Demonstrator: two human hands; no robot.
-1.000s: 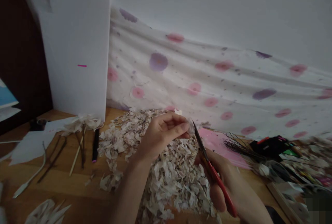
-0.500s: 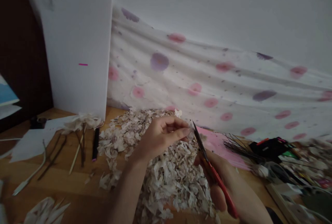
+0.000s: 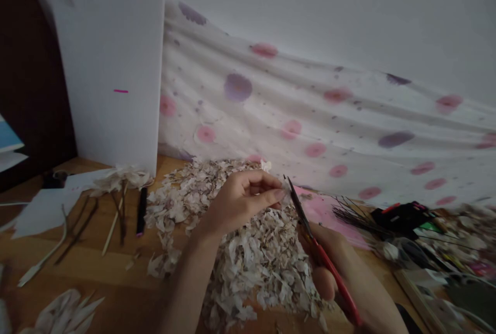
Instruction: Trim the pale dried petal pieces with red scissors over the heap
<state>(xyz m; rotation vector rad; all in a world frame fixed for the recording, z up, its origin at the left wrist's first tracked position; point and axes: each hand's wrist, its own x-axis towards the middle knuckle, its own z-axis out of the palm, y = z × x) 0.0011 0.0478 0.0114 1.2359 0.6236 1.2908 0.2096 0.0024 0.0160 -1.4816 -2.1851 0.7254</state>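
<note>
Thumb and fingers of my left hand [image 3: 248,197] pinch a small pale petal [image 3: 285,189], thin and partly see-through. My right hand [image 3: 323,251] grips a pair of scissors [image 3: 315,243] with red handles and dark blades. The blade tips point up and away, right beside the petal; whether they touch it I cannot tell. Beneath both hands spreads a big heap of dry whitish petals [image 3: 251,251] on the wooden table [image 3: 120,285].
Several stemmed pale paper-like flowers [image 3: 120,178] and a black marker [image 3: 141,212] lie left of the heap. A white board [image 3: 112,70] stands behind them. On the right are a pink sheet [image 3: 321,212], dark twigs [image 3: 352,218], a black pouch [image 3: 405,220] and a cluttered box [image 3: 418,292].
The view has tilted and shifted slightly. My left hand still pinches the petal, and the scissors in my right hand have moved only a little beside it.
</note>
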